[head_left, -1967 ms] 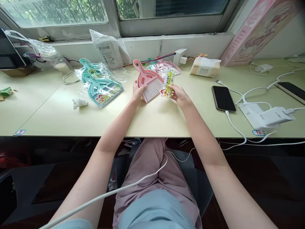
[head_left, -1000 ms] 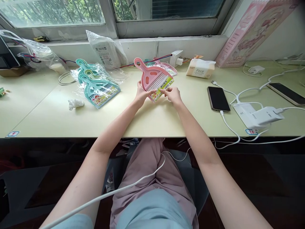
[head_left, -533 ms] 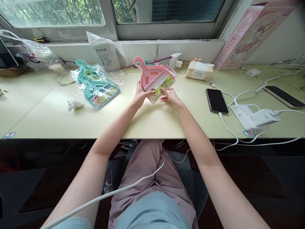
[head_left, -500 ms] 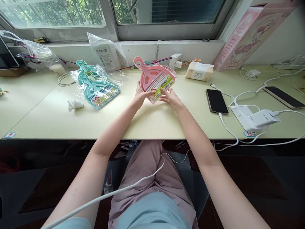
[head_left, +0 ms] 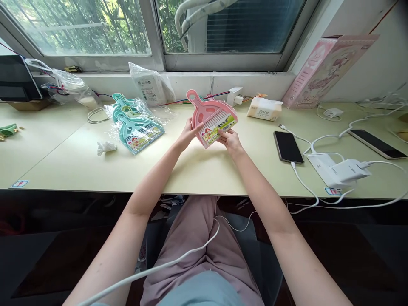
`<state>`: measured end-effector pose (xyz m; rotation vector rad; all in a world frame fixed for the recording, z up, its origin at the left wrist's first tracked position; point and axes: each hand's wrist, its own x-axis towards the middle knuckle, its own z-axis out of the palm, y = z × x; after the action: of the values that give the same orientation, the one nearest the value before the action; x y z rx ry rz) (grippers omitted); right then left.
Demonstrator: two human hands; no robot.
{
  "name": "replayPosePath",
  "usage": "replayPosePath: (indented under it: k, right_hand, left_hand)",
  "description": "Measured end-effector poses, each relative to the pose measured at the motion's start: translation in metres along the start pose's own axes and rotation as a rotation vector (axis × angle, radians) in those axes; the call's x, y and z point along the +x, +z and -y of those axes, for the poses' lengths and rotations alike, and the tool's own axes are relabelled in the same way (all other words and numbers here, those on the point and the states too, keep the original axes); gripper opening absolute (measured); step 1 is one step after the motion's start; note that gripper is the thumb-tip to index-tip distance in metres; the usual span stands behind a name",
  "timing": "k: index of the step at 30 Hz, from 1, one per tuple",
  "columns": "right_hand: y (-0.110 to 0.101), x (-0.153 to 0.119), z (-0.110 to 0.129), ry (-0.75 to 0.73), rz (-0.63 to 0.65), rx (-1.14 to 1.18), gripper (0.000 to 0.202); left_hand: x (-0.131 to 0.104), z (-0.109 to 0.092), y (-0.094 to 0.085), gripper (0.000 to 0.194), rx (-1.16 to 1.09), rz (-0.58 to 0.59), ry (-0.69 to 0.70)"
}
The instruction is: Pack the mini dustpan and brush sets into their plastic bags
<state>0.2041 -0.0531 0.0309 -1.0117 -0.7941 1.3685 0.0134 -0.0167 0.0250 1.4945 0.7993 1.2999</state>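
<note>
A pink dustpan and brush set [head_left: 208,111] with a printed label is held above the desk in front of me. My left hand [head_left: 188,132] grips its left edge, thumb on the front. At the lower right edge, my right hand [head_left: 230,140] pinches the set by the label; some of its fingers are hidden behind. To the left, teal dustpan and brush sets [head_left: 135,127] lie on the desk, partly in clear plastic wrap. A crumpled white tissue [head_left: 106,148] rests beside them.
Along the wall are a plastic-wrapped package [head_left: 152,87], a white plug adapter [head_left: 235,96], a tissue pack [head_left: 264,109] and a tall pink box [head_left: 325,72]. On the right, a phone [head_left: 288,147], a second phone [head_left: 378,143] and a power strip [head_left: 325,169] lie among white cables.
My view has tilted up, so the desk sits lower in the picture. The pink set has turned slightly, showing its label more squarely; both hands still hold it.
</note>
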Motion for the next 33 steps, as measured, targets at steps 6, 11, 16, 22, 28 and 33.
replayPosePath:
  k: [6,11,16,22,28,33]
  right_hand:
    - [-0.007,0.003,-0.005,0.025,-0.084,-0.011,0.021]
    - [-0.004,0.001,-0.006,0.058,-0.101,-0.026,0.021]
    - [-0.001,-0.006,-0.002,0.034,-0.052,0.007,0.018]
    - [-0.001,-0.008,0.0,0.04,-0.073,0.018,0.018]
    - [0.001,-0.002,-0.008,0.063,-0.05,0.069,0.019]
    - [-0.006,0.0,-0.006,0.029,-0.065,0.091,0.021]
  left_hand:
    - [-0.001,-0.001,-0.047,0.063,0.796,-0.291,0.034]
    - [-0.006,0.009,-0.062,0.043,1.335,-0.195,-0.206]
    - [-0.009,0.007,-0.047,0.044,1.399,-0.051,-0.126]
    - [0.005,-0.001,-0.049,0.053,1.397,-0.211,-0.014]
    - [0.007,0.003,-0.049,0.043,1.497,-0.074,-0.155]
    - [-0.003,-0.007,-0.018,0.037,1.524,0.151,0.136]
